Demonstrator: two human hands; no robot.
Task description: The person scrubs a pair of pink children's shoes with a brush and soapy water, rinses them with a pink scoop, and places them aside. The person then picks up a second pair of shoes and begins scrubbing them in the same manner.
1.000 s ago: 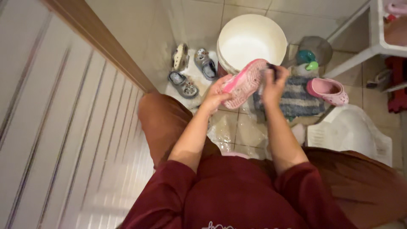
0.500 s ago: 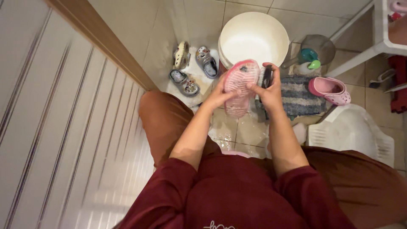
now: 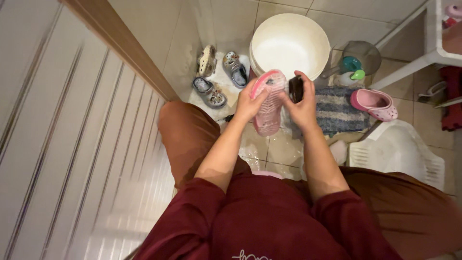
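Seen from above, over a wet tiled floor (image 3: 284,149): the left hand (image 3: 249,103) clamps a pink clog (image 3: 269,103) sole-up, near a white bucket (image 3: 288,43). The right hand (image 3: 301,103), grip closed on a dark brush (image 3: 296,89), scrubs beside it.

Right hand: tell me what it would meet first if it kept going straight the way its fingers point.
The right hand, holding a small dark brush, points up and away toward the white bucket. The bucket's near rim would probably come first, though the bucket may sit lower than the hand; depth is unclear.
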